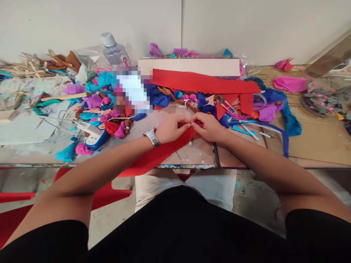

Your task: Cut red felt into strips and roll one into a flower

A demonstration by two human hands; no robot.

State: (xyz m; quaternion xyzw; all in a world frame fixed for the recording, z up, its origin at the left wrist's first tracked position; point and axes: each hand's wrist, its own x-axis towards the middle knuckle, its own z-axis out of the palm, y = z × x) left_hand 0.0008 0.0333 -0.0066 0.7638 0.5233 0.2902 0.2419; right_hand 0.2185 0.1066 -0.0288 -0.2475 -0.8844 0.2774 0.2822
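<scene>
My left hand [171, 128], with a metal watch [151, 137] on its wrist, pinches the edge of a red crepe paper strip [164, 148]. Close against it, my right hand [207, 126] pinches the same edge, thumbs and fingertips nearly touching. From the fingers the strip hangs down leftward, over the table's front edge and under my left forearm. Another red crepe paper strip [203, 82] lies behind my hands. Scissors with pink handles [227, 106] rest to the right among paper scraps, near a roll of tape [260, 102].
Crumpled coloured paper [102, 82] crowds the left and back. A clear bottle [117, 54] stands behind it, by a blurred bright screen. A blue and white power strip [96, 137] with a cable lies left. Wooden sticks [30, 69] pile far left; cardboard [318, 135] covers the right.
</scene>
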